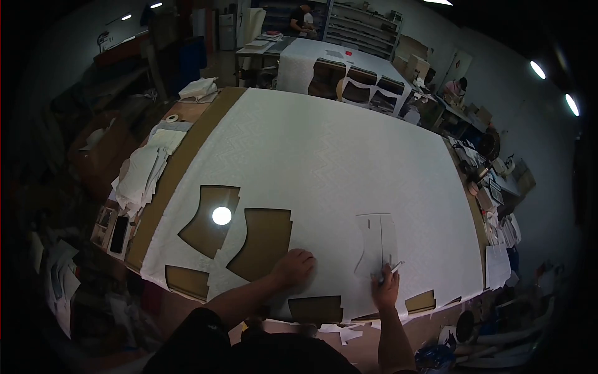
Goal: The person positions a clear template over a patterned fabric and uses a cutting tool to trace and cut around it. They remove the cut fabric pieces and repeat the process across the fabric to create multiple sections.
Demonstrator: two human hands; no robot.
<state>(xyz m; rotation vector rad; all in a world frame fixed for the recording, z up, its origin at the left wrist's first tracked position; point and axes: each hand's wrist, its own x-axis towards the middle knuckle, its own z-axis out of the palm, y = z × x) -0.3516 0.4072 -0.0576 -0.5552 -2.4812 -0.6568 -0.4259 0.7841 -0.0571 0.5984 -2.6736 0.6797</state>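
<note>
White patterned fabric (pixel 324 149) covers the big table, with several pieces cut out of it so that the brown surface shows through. My left hand (pixel 295 268) rests on the fabric with curled fingers, just right of a large cutout (pixel 261 240); whether anything is under it is hidden. On the right, my right hand (pixel 385 283) is closed around a slim white pen (pixel 397 267), at the lower edge of a pale pattern piece (pixel 379 240) with dark lines that lies on the fabric.
Papers (pixel 142 171), a tape roll (pixel 172 118) and a dark phone (pixel 118 234) lie along the left edge. Tools and papers (pixel 498 227) crowd the right edge. Behind stands another fabric-covered table (pixel 367 62). People (pixel 299 22) are in the background.
</note>
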